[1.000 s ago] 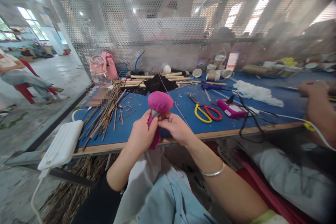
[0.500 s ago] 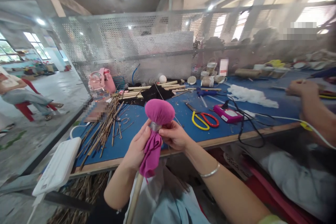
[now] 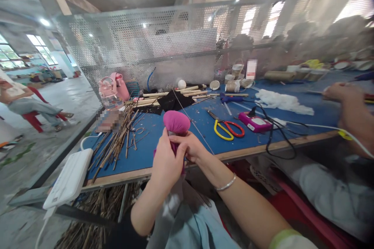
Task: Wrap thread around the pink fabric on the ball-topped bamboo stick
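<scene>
A magenta cloth [image 3: 176, 121] is stretched into a smooth round head, gathered at a greyish neck below. My left hand [image 3: 169, 157] is closed round the neck and the loose cloth under it, covering most of them. From the right, my right hand [image 3: 189, 146] pinches at the same neck, its fingers meeting those of my left. What lies between the right fingertips is hidden. A thin pale thread [image 3: 194, 124] runs slantwise behind the bundle. The wooden stick under the cloth is out of sight behind my left hand and arm.
On the blue table [image 3: 137, 163] lie scissors [image 3: 224, 126], a magenta box [image 3: 254, 122] with black cable, a blue glue gun [image 3: 230, 98], white stuffing [image 3: 283, 102] and thin twigs [image 3: 117, 140]. A power bank [image 3: 68, 179] sits at the left edge. A co-worker's hand [image 3: 340, 91] is at right.
My left hand has turned and come across the front of the neck, hiding the hanging cloth and stick. My right hand has shifted slightly, its fingers now against the left hand.
</scene>
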